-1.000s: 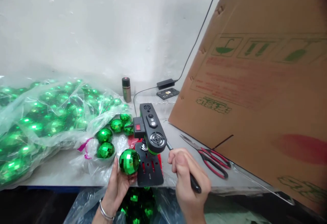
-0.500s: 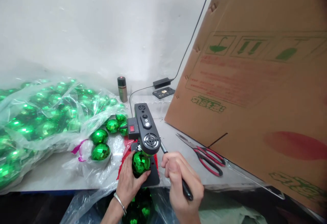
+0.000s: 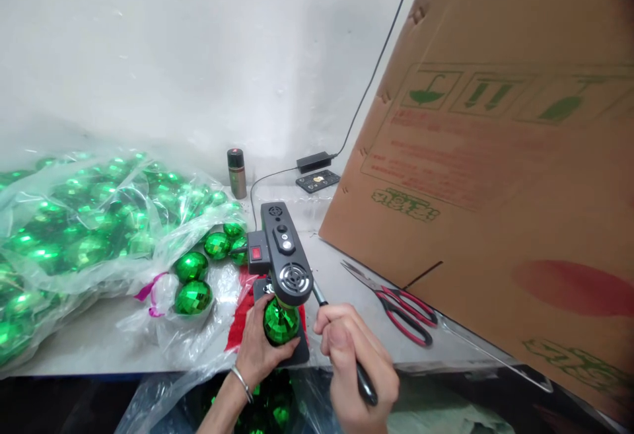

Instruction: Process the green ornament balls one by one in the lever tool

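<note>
A shiny green faceted bauble sits under the front end of a black bench machine with a red switch. My left hand, a silver bangle on its wrist, grips the bauble from the left, the thumb along its lower side. My right hand is wrapped round the black handle of a metal lever at the machine's right side. The machine's base plate lies partly under the bauble, with red material beneath. Where the bauble's top meets the machine is hidden.
To the left, a clear plastic bag holds many green baubles; loose ones lie beside it. Red-and-black scissors lie right, before a large cardboard box. Behind stand a small bottle, a phone and a power adapter.
My left hand has shifted the bauble slightly right and down under the machine head. The right hand, still round the lever handle, sits a little lower.
</note>
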Motion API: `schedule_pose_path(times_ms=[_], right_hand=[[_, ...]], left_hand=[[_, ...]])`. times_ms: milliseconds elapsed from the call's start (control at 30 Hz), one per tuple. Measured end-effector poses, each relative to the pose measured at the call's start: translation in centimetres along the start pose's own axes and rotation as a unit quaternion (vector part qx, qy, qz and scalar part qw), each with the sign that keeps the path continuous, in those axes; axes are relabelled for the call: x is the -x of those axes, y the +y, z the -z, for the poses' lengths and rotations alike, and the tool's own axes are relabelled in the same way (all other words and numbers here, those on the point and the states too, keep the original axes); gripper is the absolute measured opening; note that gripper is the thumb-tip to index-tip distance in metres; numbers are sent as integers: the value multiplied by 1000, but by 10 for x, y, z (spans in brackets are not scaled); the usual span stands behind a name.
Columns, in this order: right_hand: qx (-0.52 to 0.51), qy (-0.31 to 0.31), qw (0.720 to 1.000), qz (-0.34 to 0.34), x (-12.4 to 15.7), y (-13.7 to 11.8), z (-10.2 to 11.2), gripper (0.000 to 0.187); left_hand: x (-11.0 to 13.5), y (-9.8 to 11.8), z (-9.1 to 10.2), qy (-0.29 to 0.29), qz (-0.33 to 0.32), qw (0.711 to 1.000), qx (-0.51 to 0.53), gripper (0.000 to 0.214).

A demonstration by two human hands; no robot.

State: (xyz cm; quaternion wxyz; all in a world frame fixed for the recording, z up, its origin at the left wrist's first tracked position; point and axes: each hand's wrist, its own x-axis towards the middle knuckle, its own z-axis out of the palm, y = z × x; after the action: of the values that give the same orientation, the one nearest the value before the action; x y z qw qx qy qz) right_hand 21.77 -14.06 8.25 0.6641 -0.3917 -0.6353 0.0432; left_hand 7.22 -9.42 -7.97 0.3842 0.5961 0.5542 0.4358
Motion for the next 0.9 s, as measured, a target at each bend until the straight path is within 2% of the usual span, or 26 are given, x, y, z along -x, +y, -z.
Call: schedule_pose_path(times_ms=[233, 467, 900], right_hand=[[-21, 45, 999, -10, 32, 21, -7, 35], [-10, 77, 997, -16, 29, 20, -12, 43], [12, 50, 999, 3, 39, 30, -7, 38]], left_hand=[[2, 9, 1, -9, 18, 1000, 6, 82], [2, 8, -2, -19, -1, 1000, 3, 79], [3, -1, -8, 3, -10, 1000, 10, 81]])
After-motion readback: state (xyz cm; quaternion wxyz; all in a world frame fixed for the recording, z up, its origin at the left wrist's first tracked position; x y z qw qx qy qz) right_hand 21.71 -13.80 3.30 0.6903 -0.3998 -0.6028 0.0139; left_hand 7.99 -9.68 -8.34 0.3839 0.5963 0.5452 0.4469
